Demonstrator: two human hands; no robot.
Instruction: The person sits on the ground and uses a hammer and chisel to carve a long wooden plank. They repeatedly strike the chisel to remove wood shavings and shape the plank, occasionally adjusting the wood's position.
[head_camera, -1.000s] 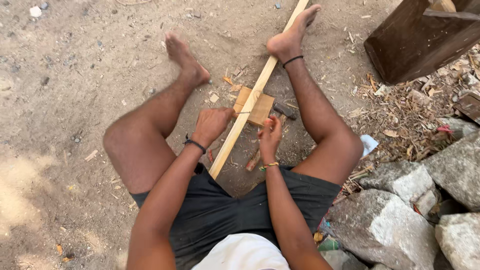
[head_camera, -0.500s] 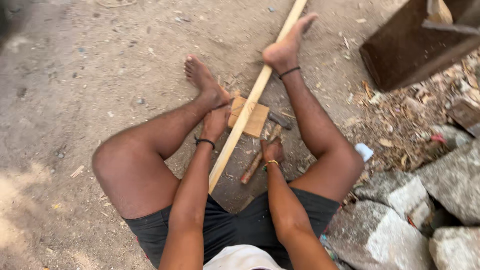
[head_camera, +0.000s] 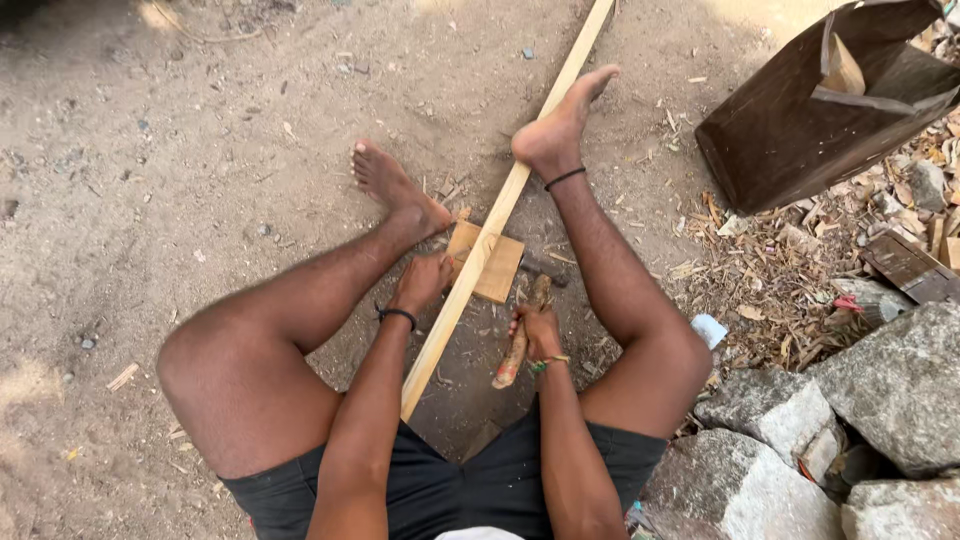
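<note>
I sit on bare dirt with my legs spread. A long pale wooden slat (head_camera: 520, 180) runs diagonally between my feet and lies across a small square wooden block (head_camera: 497, 272). My left hand (head_camera: 424, 282) rests on the slat beside the block and presses it down. My right hand (head_camera: 538, 332) is closed around the wooden handle of a hammer (head_camera: 520, 340), whose dark head lies near the block's right edge. The heel of my right foot (head_camera: 556, 132) sits on the slat farther up.
A dark wooden box (head_camera: 812, 120) stands open at the upper right. Wood chips and scraps (head_camera: 790, 270) litter the ground below it. Large grey stones (head_camera: 860, 410) lie at the lower right beside my right thigh.
My left foot has drawn in close to the block. My right hand has lowered and taken the hammer handle. The view has shifted downward.
</note>
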